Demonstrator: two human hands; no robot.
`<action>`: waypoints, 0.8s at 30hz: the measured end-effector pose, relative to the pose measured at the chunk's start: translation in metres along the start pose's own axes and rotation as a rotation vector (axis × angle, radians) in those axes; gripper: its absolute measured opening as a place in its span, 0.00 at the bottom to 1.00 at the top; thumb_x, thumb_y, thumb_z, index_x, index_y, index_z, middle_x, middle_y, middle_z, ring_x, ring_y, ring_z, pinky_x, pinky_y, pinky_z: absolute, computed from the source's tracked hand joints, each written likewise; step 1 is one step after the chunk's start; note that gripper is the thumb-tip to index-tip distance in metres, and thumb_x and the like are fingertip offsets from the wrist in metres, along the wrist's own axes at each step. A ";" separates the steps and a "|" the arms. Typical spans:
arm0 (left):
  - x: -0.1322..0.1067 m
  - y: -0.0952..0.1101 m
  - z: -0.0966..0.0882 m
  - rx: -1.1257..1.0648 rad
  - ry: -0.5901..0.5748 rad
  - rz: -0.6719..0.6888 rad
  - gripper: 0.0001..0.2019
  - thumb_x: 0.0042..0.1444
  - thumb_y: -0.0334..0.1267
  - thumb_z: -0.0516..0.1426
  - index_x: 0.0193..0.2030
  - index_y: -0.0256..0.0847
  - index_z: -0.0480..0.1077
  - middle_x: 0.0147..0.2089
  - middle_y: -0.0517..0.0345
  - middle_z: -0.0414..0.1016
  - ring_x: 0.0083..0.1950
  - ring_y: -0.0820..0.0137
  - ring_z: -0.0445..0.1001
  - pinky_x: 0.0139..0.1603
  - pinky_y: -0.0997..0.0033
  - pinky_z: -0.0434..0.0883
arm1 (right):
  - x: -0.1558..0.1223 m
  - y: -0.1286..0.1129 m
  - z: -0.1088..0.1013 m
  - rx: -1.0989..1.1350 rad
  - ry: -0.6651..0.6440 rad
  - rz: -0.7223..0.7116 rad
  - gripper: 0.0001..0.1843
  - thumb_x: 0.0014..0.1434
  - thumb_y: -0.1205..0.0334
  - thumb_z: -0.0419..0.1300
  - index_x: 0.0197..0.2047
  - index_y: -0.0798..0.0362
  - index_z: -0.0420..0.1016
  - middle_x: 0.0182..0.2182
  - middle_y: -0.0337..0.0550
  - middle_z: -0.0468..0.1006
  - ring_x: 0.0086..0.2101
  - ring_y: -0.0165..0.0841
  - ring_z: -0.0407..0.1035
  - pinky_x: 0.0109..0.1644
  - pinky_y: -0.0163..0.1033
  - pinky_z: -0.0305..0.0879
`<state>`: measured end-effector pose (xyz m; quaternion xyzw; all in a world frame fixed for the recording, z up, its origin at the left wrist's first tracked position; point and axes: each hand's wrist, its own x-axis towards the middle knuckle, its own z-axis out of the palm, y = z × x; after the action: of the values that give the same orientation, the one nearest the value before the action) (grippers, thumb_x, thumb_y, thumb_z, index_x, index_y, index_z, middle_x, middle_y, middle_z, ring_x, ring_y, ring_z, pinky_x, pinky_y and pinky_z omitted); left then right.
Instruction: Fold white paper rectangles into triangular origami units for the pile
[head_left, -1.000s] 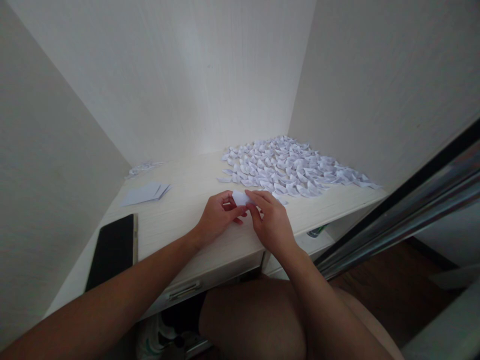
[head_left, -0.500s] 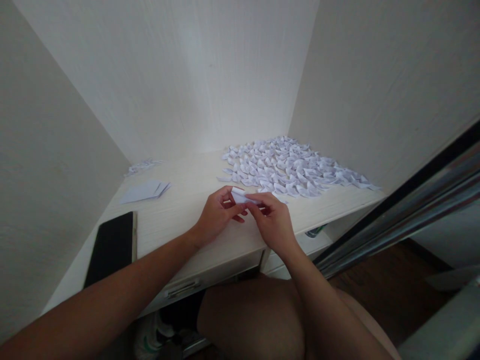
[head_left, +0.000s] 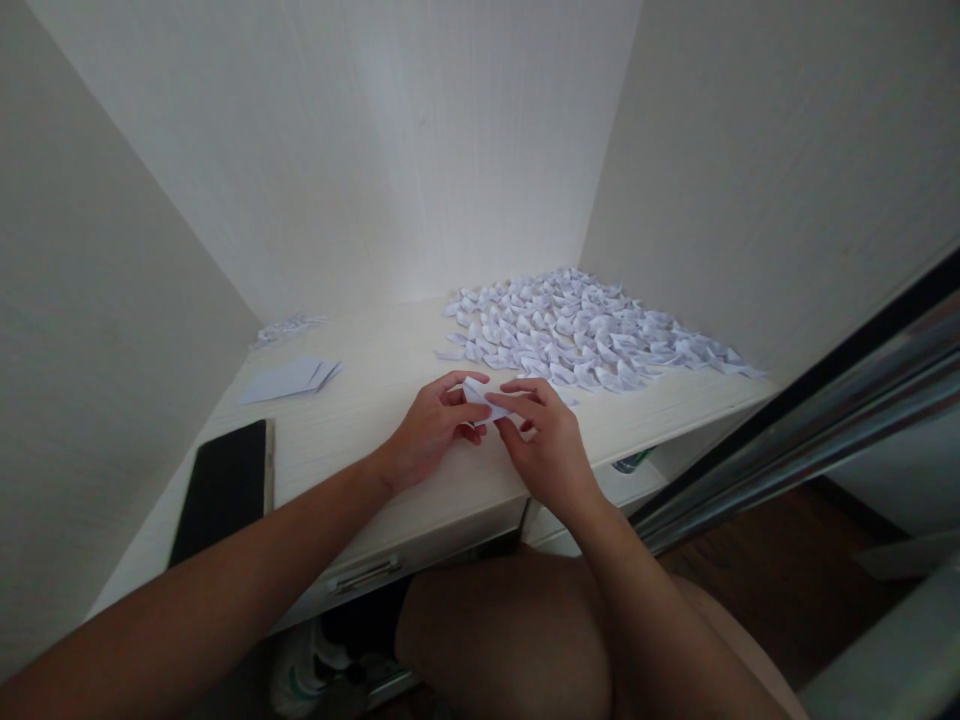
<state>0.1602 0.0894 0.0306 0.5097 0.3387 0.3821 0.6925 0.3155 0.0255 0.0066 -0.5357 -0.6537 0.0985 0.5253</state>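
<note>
A folded paper (head_left: 475,389) is pinched in the fingers of the left hand (head_left: 433,428) and the right hand (head_left: 550,440).

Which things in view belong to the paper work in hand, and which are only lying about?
Likely belonging:
white paper held by left hand and right hand
overlapping white sheets
folded paper pieces
small paper heap, far left

Apparently lying about:
black tablet-like slab
green-marked item below the tabletop

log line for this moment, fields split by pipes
left hand: holding folded white paper | right hand: holding same paper | beyond: spread of folded pieces | left side: paper stack, black flat object
</note>
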 end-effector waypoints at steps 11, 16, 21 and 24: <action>0.002 -0.003 -0.006 0.121 -0.180 0.156 0.20 0.47 0.41 0.73 0.46 0.40 0.77 0.42 0.55 0.80 0.42 0.70 0.76 0.42 0.71 0.73 | 0.006 -0.002 -0.007 0.029 0.082 -0.015 0.14 0.60 0.71 0.62 0.39 0.44 0.87 0.41 0.44 0.86 0.43 0.40 0.78 0.51 0.47 0.73; 0.004 -0.002 -0.007 0.259 -0.151 0.248 0.14 0.48 0.42 0.72 0.39 0.38 0.80 0.40 0.54 0.82 0.43 0.67 0.77 0.46 0.67 0.73 | 0.010 -0.003 -0.016 0.280 -0.039 0.249 0.05 0.55 0.63 0.67 0.33 0.47 0.86 0.34 0.42 0.86 0.36 0.37 0.77 0.38 0.40 0.70; 0.001 0.002 -0.003 0.282 -0.082 0.249 0.13 0.46 0.44 0.73 0.33 0.37 0.81 0.33 0.55 0.82 0.34 0.71 0.76 0.39 0.71 0.72 | 0.009 -0.006 -0.016 0.451 -0.056 0.452 0.09 0.52 0.55 0.70 0.35 0.50 0.85 0.31 0.41 0.85 0.30 0.34 0.74 0.35 0.39 0.67; 0.001 0.002 -0.001 0.251 -0.026 0.251 0.14 0.44 0.43 0.74 0.34 0.37 0.81 0.32 0.55 0.83 0.32 0.71 0.77 0.37 0.70 0.73 | 0.009 -0.007 -0.015 0.549 0.017 0.518 0.12 0.47 0.54 0.73 0.34 0.50 0.84 0.28 0.39 0.83 0.27 0.32 0.72 0.33 0.38 0.66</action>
<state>0.1593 0.0913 0.0321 0.6354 0.3084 0.4134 0.5747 0.3242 0.0229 0.0231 -0.5234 -0.4414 0.3950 0.6125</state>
